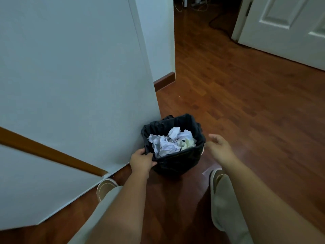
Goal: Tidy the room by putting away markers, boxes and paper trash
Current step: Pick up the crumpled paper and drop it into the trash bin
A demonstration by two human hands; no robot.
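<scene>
A small waste bin (177,162) lined with a black bag stands on the wooden floor against a white wall. Crumpled white paper (168,142) fills most of it. My left hand (141,160) grips the bin's near left rim, fingers curled over the bag's edge. My right hand (218,145) hovers just right of the bin with fingers spread and nothing in it, close to the rim but apart from it.
A white wall (79,85) with a wooden rail (49,152) runs along the left. A white door (288,29) stands open at the back right, with cables on the floor beyond the doorway. My two feet in light shoes stand behind the bin.
</scene>
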